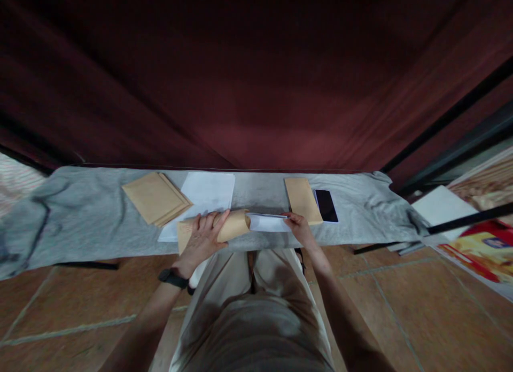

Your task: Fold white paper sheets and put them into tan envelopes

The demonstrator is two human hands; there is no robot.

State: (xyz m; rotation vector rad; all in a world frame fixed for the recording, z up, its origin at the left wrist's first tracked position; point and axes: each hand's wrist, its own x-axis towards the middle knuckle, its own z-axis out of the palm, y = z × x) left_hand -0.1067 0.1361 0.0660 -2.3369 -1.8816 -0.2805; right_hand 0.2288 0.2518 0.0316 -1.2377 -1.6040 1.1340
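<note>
My left hand (205, 237) is closed on a brown envelope (236, 226), its thumb and fingers spread across the paper. The envelope's mouth gapes toward the right. A folded white paper (268, 223) reaches from that mouth to my right hand (298, 226), which pinches its right end. How far the paper goes inside the envelope is hidden. Behind my left hand lie white sheets (210, 189), partly covered by the envelope. Just beyond my right hand, another brown envelope (302, 196) lies flat beside a dark-screened phone (326, 205).
Several brown envelopes (154, 197) are stacked at the left on the grey cloth (92, 211) covering the narrow table. A dark red curtain (240, 94) hangs right behind it. At the right are a black bar (473, 219) and a red and yellow package (484, 249).
</note>
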